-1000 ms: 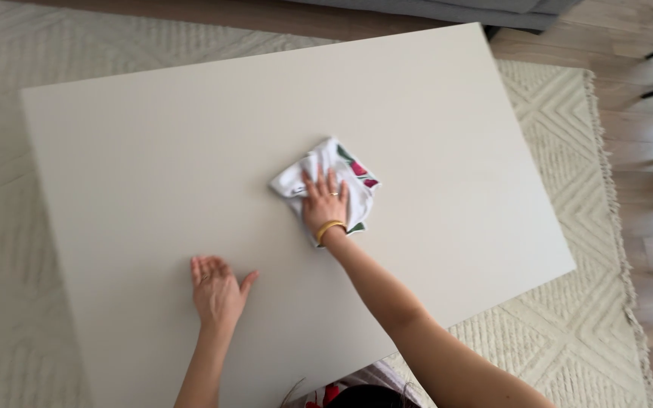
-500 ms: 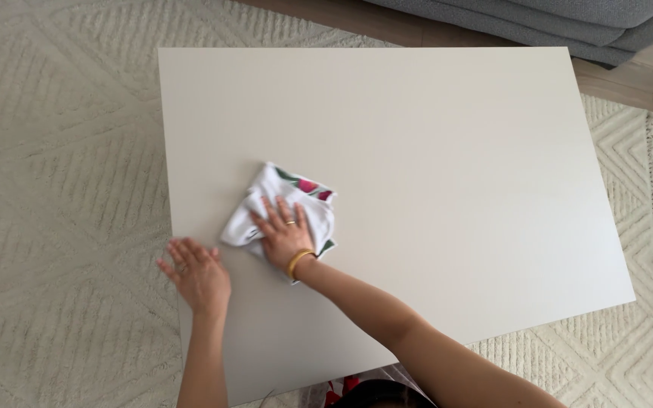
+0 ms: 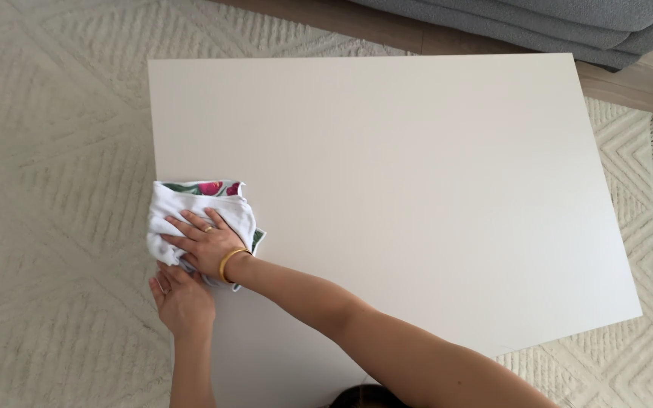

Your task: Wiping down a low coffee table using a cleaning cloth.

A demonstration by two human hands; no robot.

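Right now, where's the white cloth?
In the head view, the white cloth lies at the table's left edge, under the right hand, just above the left hand.

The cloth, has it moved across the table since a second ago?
Yes. The cloth under the right hand has slid from mid-table to the table's left edge, slightly overhanging it, with the left hand just below.
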